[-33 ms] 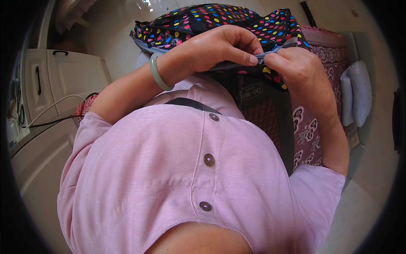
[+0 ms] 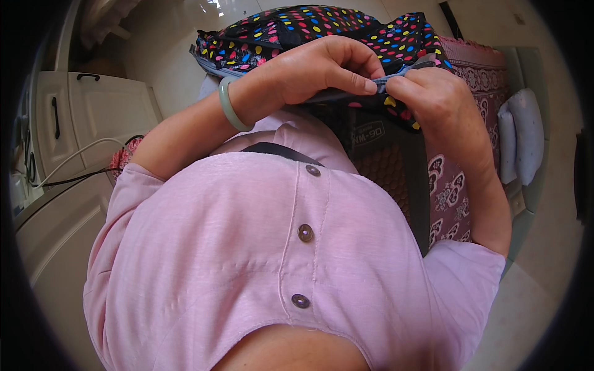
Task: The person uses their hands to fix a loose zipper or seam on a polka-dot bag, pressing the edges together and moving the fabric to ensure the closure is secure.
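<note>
Across my lap lies a black bag (image 2: 396, 38) with multicoloured dots, its fabric rumpled. A light blue zipper (image 2: 391, 78) runs along its near edge. My left hand (image 2: 331, 69) is closed in a pinch on that zipper, thumb and fingertips meeting at the edge. Just to its right, my right hand (image 2: 436, 96) is curled with thumb and forefinger on the same blue strip. Whether it grips a zipper pull is hidden by its fingers. The two hands are a small gap apart. A pale green bangle (image 2: 231, 106) circles my left wrist.
Beneath the bag is a dark brown padded surface (image 2: 383, 170), with a patterned maroon cloth (image 2: 448, 185) to its right. White cabinets (image 2: 114, 114) and loose cables (image 2: 80, 151) are at the left. Pale cushions (image 2: 525, 136) lie at the far right.
</note>
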Demonstrator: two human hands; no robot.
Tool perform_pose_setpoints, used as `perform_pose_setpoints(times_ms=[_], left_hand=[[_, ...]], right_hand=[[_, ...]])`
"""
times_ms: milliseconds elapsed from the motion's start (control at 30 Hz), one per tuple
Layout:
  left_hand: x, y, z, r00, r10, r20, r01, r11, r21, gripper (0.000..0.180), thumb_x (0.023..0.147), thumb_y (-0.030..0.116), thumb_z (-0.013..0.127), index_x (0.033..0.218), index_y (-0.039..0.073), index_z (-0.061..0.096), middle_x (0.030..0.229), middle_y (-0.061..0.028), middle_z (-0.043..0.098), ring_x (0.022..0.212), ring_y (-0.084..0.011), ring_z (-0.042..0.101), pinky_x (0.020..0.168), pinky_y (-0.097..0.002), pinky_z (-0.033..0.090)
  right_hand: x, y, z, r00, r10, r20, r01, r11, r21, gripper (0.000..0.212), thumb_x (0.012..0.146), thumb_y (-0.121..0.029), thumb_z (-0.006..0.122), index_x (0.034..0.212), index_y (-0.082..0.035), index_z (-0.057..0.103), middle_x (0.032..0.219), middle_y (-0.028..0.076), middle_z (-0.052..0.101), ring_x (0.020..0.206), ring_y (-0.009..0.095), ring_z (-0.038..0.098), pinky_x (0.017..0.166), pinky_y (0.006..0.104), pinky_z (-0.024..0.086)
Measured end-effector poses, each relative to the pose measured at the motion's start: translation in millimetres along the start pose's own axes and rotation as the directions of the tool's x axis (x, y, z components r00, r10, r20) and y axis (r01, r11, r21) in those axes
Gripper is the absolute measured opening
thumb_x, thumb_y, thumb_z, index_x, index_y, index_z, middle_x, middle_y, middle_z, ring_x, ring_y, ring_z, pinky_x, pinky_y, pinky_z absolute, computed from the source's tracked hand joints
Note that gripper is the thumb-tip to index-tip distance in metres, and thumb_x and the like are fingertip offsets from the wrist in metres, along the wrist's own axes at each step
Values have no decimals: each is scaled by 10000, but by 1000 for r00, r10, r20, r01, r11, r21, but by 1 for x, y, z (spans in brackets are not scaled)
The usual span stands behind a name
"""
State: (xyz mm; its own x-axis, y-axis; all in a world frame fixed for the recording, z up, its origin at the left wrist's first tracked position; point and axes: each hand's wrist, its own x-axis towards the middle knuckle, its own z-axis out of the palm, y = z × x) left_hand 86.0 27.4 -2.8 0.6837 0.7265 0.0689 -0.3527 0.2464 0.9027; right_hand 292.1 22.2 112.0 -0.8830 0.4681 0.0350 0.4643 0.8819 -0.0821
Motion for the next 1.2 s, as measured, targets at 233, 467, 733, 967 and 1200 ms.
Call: perform_pose_setpoints(times_ms=[233,467,733,967,1200], left_hand=[[-5,8,-2,1000,-6,21,4,997,78,248,865,84,699,1092,8,637,971,-6,638,923,-76,580,834,-221,469],[0,-6,-4,998,30,60,-27,999,-41,328,878,60,660,1189,0,577,1030,-21,626,950,-96,581,854,-237,476],[6,-18,-12,999,9,49,-2,991,-130,314,873,60,654,1171,-15,585,1050,-36,635,982,-101,593,881,-230,471],[3,-18,-15,999,18,32,-11,979,-202,321,872,63,659,1176,-19,591,1054,-45,642,1011,-110,600,909,-248,471],[11,-30,-9,998,45,46,-27,941,-339,285,840,26,692,1104,-33,603,941,-30,647,860,-80,604,774,-217,499]], right_hand=[[0,3,-1,1000,-6,21,5,998,55,179,737,-14,606,903,-79,596,742,79,589,707,287,615,592,396,483],[-3,8,19,997,49,-54,-36,974,225,89,802,-32,594,862,-60,535,746,108,576,698,314,600,594,409,468],[-2,4,34,984,105,-144,-70,971,228,100,876,-84,614,886,-50,521,768,111,582,703,314,603,601,403,465],[-1,-7,39,964,199,-175,-148,952,268,203,828,-89,698,970,-38,561,829,123,622,747,325,629,631,397,482],[0,-17,39,953,260,-155,-206,933,295,209,832,-5,646,1015,-16,547,854,151,612,767,357,608,659,415,458]])
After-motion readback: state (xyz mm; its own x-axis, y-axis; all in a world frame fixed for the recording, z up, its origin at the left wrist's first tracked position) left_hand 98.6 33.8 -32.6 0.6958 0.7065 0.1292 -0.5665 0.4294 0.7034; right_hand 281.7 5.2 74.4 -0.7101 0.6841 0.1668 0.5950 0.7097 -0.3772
